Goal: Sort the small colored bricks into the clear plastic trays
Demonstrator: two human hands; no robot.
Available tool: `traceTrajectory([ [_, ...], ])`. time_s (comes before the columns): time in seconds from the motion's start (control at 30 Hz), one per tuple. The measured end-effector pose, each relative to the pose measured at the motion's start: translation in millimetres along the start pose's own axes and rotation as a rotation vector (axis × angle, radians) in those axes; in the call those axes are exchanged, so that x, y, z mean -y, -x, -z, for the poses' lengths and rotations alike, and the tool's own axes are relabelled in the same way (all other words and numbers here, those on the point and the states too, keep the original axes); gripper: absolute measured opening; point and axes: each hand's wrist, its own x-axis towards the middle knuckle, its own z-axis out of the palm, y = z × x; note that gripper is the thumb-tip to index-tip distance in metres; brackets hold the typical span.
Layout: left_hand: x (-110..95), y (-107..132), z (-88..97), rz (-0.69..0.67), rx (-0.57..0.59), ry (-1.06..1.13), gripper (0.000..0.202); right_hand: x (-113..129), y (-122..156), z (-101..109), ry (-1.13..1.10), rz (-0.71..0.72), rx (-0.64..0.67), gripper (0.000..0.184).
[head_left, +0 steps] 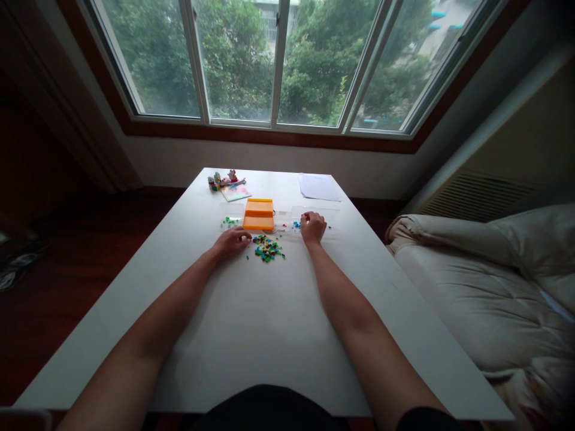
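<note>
A loose pile of small coloured building bricks (268, 248), mostly green, blue, yellow and dark ones, lies on the white table. Just left of the pile, my left hand (231, 242) rests low with its fingers curled and the fingertips close together; anything between them is too small to make out. My right hand (313, 228) is bent over a clear plastic tray (330, 213), beside a few blue bricks (296, 225). Its fingers are pinched, and whatever they hold is hidden. Between and beyond the hands lies an orange box (259, 214). Green bricks (229, 221) sit left of it in a clear tray (227, 209).
Small assembled figures (223, 181) and a colourful leaflet (236, 192) lie at the table's far left. White paper sheets (320, 187) are at the far right. A window (274, 66) is beyond the table (251, 323); a cushioned sofa (458, 287) stands to the right.
</note>
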Motion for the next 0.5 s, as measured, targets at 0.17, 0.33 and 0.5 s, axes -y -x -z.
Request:
traceTrajectory([
  [0.17, -1, -1, 2.0, -0.044, 0.082, 0.01, 0.023, 10, 6, -9, -0.067, 0.026, 0.039, 0.017],
  [0.33, -1, -1, 1.8, -0.063, 0.098, -0.069, 0.031, 18, 10, -12, -0.092, 0.046, 0.08, 0.017],
  [0.5, -1, -1, -2.9, -0.039, 0.051, -0.116, 0.025, 21, 14, -15, -0.104, 0.066, 0.085, 0.017],
])
